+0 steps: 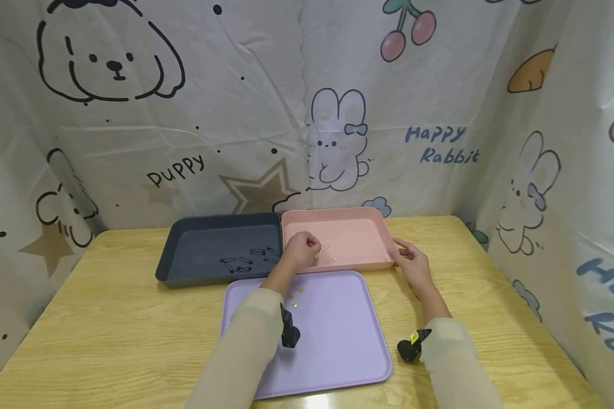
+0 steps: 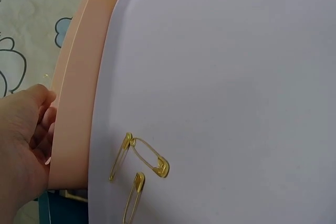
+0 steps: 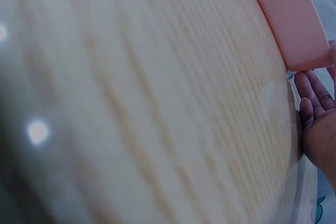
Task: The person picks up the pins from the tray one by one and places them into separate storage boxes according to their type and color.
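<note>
My left hand is over the near left part of the pink tray, fingers curled and thumb close to them. Gold safety pins lie by its fingertips; whether it pinches one is hidden. The left wrist view shows that hand beside the tray's wall. My right hand holds the tray's right side near its front corner, and some fingers reach below the corner in the right wrist view. On the lilac tray lie several gold safety pins, close to its far left edge.
Left of the pink tray, a dark grey tray holds several black safety pins. All trays lie on a wooden table. A printed cloth hangs behind the table and along its sides.
</note>
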`<action>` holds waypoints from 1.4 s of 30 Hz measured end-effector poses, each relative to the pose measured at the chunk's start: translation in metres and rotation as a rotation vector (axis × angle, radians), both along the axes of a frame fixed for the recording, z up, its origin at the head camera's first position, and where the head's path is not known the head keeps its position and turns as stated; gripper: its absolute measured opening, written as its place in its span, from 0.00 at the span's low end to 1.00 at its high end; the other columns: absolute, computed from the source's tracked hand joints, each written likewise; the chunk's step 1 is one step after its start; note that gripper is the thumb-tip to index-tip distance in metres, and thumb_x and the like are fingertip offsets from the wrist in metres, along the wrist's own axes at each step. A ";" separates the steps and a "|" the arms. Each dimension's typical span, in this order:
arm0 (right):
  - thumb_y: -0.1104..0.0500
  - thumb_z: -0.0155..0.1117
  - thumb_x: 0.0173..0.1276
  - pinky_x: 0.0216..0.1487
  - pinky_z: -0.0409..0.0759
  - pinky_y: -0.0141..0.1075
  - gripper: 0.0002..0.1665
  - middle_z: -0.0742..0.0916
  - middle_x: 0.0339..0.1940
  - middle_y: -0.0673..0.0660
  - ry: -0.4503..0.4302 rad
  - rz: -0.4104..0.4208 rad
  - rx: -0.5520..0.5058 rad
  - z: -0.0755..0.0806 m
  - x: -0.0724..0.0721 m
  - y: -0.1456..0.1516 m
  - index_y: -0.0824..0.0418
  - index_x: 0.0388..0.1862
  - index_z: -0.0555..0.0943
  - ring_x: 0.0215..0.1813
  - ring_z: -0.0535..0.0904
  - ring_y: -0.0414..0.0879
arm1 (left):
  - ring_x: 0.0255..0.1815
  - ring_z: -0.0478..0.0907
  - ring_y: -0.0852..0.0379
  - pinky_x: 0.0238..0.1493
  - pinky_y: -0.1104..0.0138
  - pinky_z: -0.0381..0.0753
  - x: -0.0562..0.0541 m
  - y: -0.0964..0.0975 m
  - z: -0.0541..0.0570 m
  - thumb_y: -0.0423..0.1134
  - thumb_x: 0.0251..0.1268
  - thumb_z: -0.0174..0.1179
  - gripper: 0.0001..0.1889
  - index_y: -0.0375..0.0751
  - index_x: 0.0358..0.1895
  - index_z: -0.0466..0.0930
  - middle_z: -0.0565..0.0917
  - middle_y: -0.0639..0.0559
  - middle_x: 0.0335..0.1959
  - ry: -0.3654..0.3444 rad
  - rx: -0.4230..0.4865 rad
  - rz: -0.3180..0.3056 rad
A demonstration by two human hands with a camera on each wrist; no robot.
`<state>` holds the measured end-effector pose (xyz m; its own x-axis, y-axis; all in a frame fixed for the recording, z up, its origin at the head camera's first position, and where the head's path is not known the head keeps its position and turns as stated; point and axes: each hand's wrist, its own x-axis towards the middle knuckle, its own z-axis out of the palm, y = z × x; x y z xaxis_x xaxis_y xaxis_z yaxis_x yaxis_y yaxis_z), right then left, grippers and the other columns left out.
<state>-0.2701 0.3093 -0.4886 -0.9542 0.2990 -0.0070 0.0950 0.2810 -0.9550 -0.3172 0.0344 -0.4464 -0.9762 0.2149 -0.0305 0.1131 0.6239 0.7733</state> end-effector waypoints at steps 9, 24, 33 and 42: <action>0.50 0.61 0.65 0.39 0.75 0.21 0.30 0.77 0.50 0.57 -0.021 -0.012 0.004 -0.001 -0.002 0.001 0.57 0.64 0.72 0.44 0.71 0.35 | 0.36 0.75 0.54 0.41 0.64 0.75 -0.005 0.001 0.001 0.36 0.64 0.52 0.08 0.36 0.39 0.78 0.80 0.46 0.36 0.042 0.017 0.040; 0.50 0.62 0.65 0.38 0.76 0.21 0.30 0.77 0.46 0.55 -0.014 -0.019 -0.002 -0.002 -0.002 0.001 0.58 0.65 0.72 0.38 0.74 0.30 | 0.37 0.74 0.53 0.40 0.64 0.73 -0.006 -0.013 0.011 0.41 0.66 0.54 0.13 0.38 0.48 0.77 0.79 0.44 0.42 0.084 0.043 -0.034; 0.50 0.60 0.66 0.39 0.74 0.21 0.30 0.77 0.52 0.59 -0.028 -0.013 0.027 0.000 0.001 0.001 0.57 0.65 0.71 0.39 0.73 0.30 | 0.35 0.73 0.54 0.38 0.65 0.72 0.005 -0.028 0.016 0.41 0.65 0.56 0.11 0.40 0.45 0.78 0.79 0.47 0.39 0.109 -0.070 -0.084; 0.51 0.61 0.65 0.38 0.75 0.21 0.30 0.78 0.47 0.55 -0.001 -0.011 0.020 -0.005 -0.002 0.001 0.59 0.65 0.71 0.37 0.74 0.29 | 0.30 0.71 0.57 0.31 0.69 0.70 0.015 -0.040 0.016 0.41 0.64 0.57 0.10 0.41 0.44 0.79 0.78 0.48 0.36 0.117 -0.053 -0.125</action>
